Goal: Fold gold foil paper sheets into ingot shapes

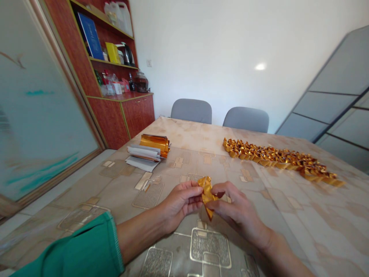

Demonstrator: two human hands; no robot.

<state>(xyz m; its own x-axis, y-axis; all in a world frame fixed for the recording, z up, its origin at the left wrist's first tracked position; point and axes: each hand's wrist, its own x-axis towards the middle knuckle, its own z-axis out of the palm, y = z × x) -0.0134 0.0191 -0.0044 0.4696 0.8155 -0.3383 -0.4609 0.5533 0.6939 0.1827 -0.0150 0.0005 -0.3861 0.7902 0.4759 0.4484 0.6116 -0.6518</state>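
A partly folded piece of gold foil paper (206,194) is held just above the table, narrowing to a point at its lower end. My left hand (186,200) pinches its left edge between thumb and fingers. On the other side, my right hand (235,204) is closed on the right edge, thumb low and index finger higher up. Beyond my left hand lies a curled stack of gold and white foil sheets (154,145). Rows of folded gold foil pieces (273,157) stretch across the table's right side.
A patterned cover lies over the table (184,132). Two grey chairs (191,110) stand at its far edge, before a white wall. A red-brown cabinet (121,115) with loaded shelves is at the back left, beside a frosted glass door (43,96).
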